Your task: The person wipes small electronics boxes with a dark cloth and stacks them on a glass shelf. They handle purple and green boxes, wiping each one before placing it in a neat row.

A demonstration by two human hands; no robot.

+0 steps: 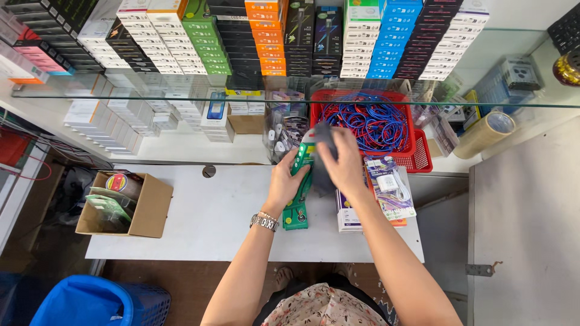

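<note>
I looked down from the head camera at a white table point(199, 223) in a small shop. My left hand point(285, 181), with a metal watch point(264, 221) on its wrist, was clasped around a long green package point(300, 181) that stood tilted on the table, its lower end resting near the table's middle. My right hand point(343, 162) pressed a dark grey cloth point(321, 158) against the upper part of that package, fingers curled over the cloth and gripping it. Just right of the green package lay a stack of flat packets point(386, 193), the top one showing a white charger and cable. Behind my hands stood a red basket point(417, 158) full of blue and red cables, and beside it a clear tub point(284, 130) of small white parts. A roll of brown tape point(483, 134) lay further right. At the table's left edge sat an open cardboard box point(151, 205) holding green packets. A glass shelf point(181, 95) above carried rows of stacked coloured boxes point(266, 36). A blue bin point(84, 302) stood on the floor at lower left.
</note>
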